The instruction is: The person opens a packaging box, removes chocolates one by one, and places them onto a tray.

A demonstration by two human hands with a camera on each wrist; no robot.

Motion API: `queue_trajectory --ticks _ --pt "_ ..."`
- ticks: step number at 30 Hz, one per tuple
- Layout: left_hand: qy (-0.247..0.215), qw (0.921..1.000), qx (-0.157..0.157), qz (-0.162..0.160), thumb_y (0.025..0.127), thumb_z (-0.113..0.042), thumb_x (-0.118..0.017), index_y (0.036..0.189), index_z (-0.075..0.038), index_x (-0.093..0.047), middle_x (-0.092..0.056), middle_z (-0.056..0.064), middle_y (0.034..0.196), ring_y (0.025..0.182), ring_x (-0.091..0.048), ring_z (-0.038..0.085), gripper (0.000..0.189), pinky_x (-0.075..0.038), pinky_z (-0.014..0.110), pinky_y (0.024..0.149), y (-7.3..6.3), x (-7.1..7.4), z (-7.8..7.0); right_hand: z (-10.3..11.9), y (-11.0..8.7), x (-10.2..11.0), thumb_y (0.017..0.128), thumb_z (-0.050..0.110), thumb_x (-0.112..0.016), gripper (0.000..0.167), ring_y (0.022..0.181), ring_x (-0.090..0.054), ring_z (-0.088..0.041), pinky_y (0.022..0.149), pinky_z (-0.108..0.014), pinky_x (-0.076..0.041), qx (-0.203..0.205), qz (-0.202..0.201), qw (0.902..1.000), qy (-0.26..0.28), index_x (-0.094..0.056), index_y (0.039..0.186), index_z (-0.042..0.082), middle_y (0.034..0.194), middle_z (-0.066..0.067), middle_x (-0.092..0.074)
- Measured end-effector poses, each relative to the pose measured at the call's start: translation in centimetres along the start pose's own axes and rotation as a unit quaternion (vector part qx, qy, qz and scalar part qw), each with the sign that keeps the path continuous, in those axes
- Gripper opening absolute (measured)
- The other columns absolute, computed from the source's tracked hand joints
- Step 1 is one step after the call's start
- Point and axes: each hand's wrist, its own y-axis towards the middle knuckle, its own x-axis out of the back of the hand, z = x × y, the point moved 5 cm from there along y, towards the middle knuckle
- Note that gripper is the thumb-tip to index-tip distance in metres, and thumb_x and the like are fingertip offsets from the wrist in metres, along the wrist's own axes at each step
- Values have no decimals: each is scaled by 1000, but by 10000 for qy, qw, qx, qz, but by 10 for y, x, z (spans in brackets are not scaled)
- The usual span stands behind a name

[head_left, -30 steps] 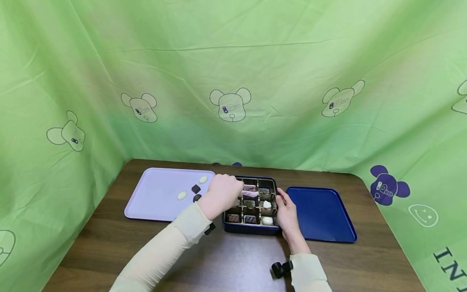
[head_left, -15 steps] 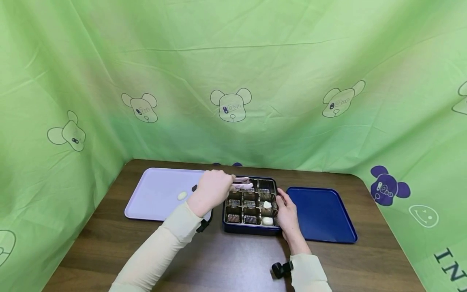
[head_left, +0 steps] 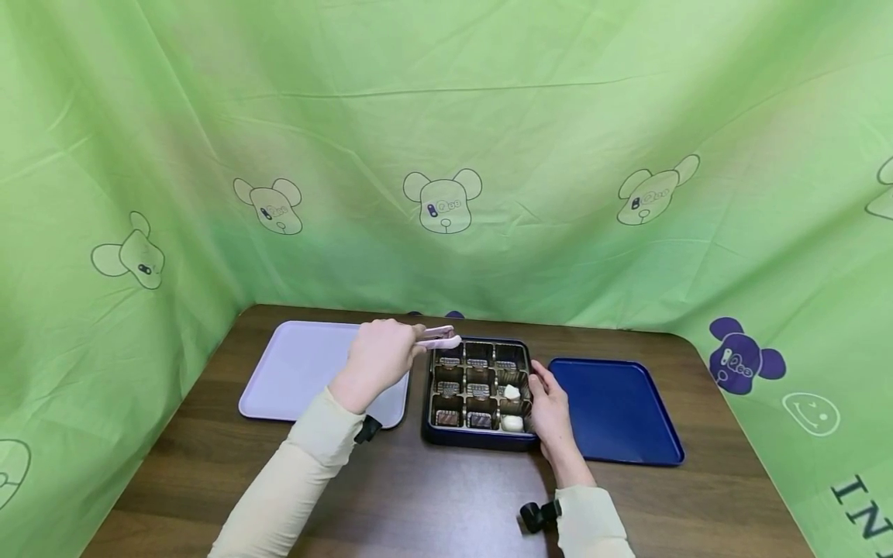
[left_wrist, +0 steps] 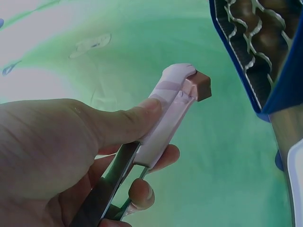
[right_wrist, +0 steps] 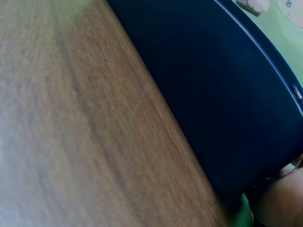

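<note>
My left hand (head_left: 380,356) holds tongs (head_left: 441,339) with pale pink tips over the back left corner of a dark blue box (head_left: 481,440). In the left wrist view, a brown chocolate cube (left_wrist: 201,86) sits between the tong tips. My right hand (head_left: 551,407) grips the box's right side, thumb near the rim. Inside the box, a divided insert carries white chocolates (head_left: 512,424) in the right column, with dark brown chocolates (head_left: 480,420) in the front row. The right wrist view shows mostly the box's outer wall (right_wrist: 203,80).
A lilac tray (head_left: 289,372) lies left of the box, partly covered by my left hand and arm. A blue lid (head_left: 617,411) rests to the right on the wooden table (head_left: 453,504). Green cloth (head_left: 446,271) hangs behind the table.
My left hand has moved left and slightly back, carrying the tongs from the box's middle to its back left corner. It now covers the tray's chocolates. My right hand stays put.
</note>
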Motion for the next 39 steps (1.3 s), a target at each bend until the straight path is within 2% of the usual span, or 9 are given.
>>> queue_trajectory --ticks 10,17,28,32,39 --pt "-257 9994 215 122 90 -35 -76 107 -19 -77 -72 6 78 66 -68 28 23 -51 44 52 -9 -5 21 1 -1 1 111 21 -39 48 148 -28 -37 119 -53 -23 -19 -10 10000 7 -35 157 9 160 -21 -32" --pt "-413 9972 559 265 91 -33 -76 112 -20 -77 -72 8 78 65 -67 28 24 -51 45 52 -18 -9 40 1 -1 1 111 21 -39 48 148 -27 -37 119 -54 -22 -8 -6 10000 -5 -34 157 8 160 -21 -31" --pt "-492 9944 918 200 90 -32 -77 102 -19 -76 -72 11 81 64 -66 33 18 -49 49 51 -35 -17 68 -1 -1 0 111 24 -39 49 148 -27 -38 119 -55 -23 -51 26 10000 -50 -34 157 10 161 -20 -30" --pt "-459 9938 1003 145 89 -31 -77 100 -18 -75 -71 13 79 63 -66 35 17 -48 50 49 -39 -21 78 -2 -1 0 111 24 -39 48 148 -28 -37 119 -54 -23 -46 14 10000 -67 -34 157 11 161 -19 -31" --pt "-403 9915 1226 146 88 -31 -78 87 -17 -71 -67 12 72 58 -63 35 16 -45 49 46 -46 -32 92 -1 1 1 111 23 -39 48 148 -28 -37 119 -54 -23 -37 -1 10000 -23 -35 157 11 160 -19 -32"
